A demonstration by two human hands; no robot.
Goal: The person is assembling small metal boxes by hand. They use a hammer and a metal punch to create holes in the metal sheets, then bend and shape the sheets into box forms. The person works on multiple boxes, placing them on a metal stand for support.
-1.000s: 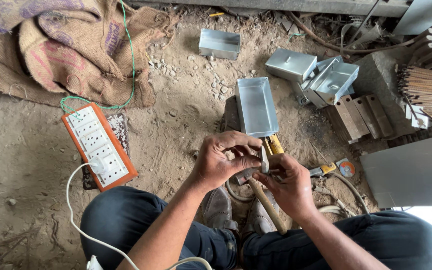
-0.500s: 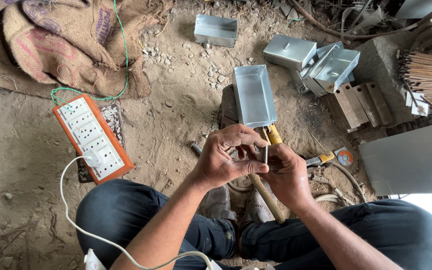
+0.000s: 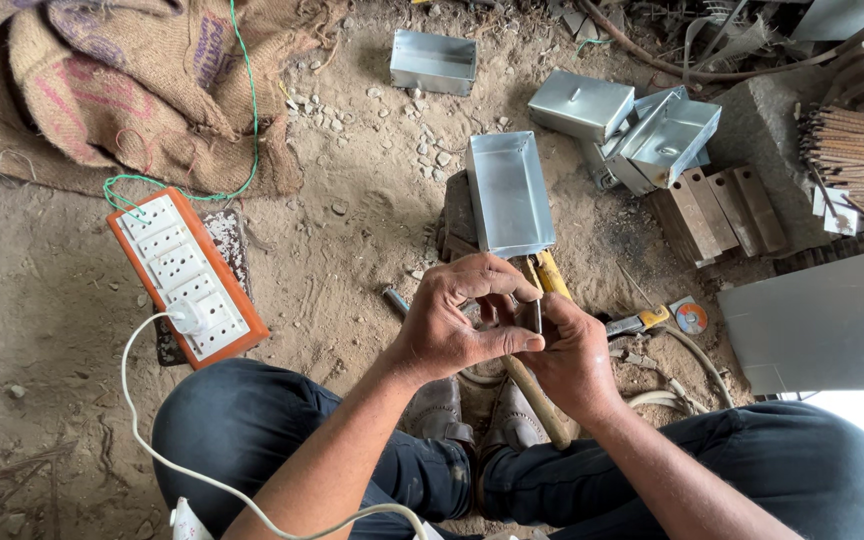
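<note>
Small dark metal piece (image 3: 535,312), slim and upright, held at frame centre between both hands — its exact kind too small to tell. Left hand (image 3: 452,325) comes in from 7 o'clock, thumb and fingers pinched on the piece; right hand (image 3: 572,355) comes in from 5 o'clock, fingers closed around it from the other side, the two hands touching. Wooden handle (image 3: 537,400) runs below the hands toward 6 o'clock, lying across the person's shoes (image 3: 472,420); a yellow-handled tool (image 3: 550,272) shows just above the right hand. Open metal tray (image 3: 508,195), rectangular and shiny, sits on a block at 12 o'clock from the hands, just beside them. Further trays and boxes (image 3: 642,125) are heaped at 1 o'clock, one lone box (image 3: 433,62) at 11 o'clock, well apart. Wooden blocks (image 3: 717,210) stand at 2 o'clock; bundle of thin rods (image 3: 857,150) at 2 o'clock, near the frame edge. Grey metal sheet (image 3: 822,315) lies at 3 o'clock. Orange-edged socket board (image 3: 187,275) at 9 o'clock, with a white plug and cord — green wire leading off to burlap sacking (image 3: 122,90) at 10 o'clock. Ground: bare dirt (image 3: 42,400).
</note>
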